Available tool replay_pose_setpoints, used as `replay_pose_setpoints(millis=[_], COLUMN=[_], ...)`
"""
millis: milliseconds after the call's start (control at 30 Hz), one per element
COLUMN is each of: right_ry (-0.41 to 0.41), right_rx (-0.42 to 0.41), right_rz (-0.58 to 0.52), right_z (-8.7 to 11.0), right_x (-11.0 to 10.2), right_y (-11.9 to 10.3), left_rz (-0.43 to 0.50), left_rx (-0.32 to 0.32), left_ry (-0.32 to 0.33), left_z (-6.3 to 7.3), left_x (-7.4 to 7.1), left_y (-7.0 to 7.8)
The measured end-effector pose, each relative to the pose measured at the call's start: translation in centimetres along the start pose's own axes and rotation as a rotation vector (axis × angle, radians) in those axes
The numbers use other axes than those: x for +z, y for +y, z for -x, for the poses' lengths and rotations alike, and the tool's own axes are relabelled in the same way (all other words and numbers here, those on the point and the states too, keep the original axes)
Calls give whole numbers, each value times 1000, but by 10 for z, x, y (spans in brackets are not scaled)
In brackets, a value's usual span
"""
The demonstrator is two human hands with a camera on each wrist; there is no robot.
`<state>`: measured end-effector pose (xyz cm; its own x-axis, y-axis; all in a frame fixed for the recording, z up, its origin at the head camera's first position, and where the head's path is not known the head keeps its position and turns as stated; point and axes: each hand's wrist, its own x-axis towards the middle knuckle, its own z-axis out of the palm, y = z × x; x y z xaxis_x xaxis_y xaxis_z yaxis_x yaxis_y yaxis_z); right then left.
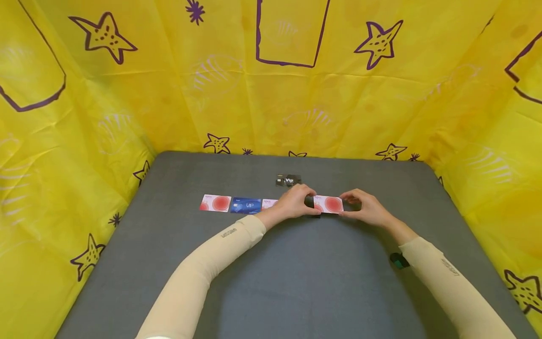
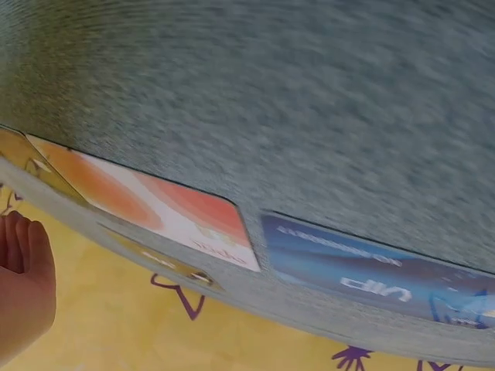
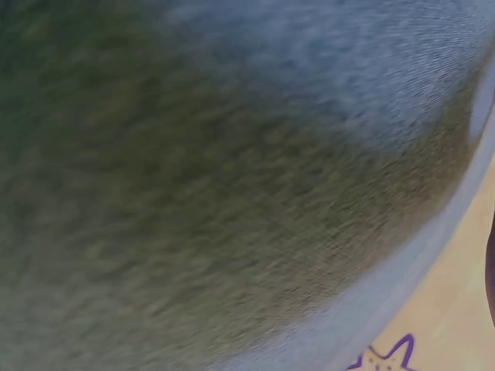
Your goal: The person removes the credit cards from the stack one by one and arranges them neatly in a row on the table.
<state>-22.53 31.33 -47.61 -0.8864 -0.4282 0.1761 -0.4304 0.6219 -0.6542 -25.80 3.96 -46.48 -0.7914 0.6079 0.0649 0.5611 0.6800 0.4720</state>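
Observation:
A pink-and-white card (image 1: 333, 204) with red circles lies between the two hands in the head view. My left hand (image 1: 293, 201) pinches its left end, thumb at the near edge and fingers at the far edge. At the right end, my right hand (image 1: 366, 207) holds the card the same way. Under the left hand, a dark card shows only in part. Further left, a row holds another pink card (image 1: 268, 204), partly covered by that hand, a blue VIP card (image 1: 246, 205) and a pink card (image 1: 215, 203) at the end.
Behind the row lies a black Vip card (image 1: 288, 180), close to the left hand's knuckles. Grey cloth covers the table (image 1: 271, 282). Yellow patterned curtains (image 1: 271, 108) enclose its back and sides.

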Motion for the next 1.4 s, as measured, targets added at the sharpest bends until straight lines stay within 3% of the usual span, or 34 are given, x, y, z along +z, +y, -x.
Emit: replay_pose_setpoints(millis=[633, 1400], right_ry=[-17, -29], right_rx=[28, 4], right_rz=[66, 122], right_z=[18, 16], right_x=[-4, -2], right_y=[21, 24], left_rz=[-91, -54], left_rx=[6, -22], left_ry=[-49, -79], left_z=[-10, -13], left_x=[21, 28], left_y=[15, 13])
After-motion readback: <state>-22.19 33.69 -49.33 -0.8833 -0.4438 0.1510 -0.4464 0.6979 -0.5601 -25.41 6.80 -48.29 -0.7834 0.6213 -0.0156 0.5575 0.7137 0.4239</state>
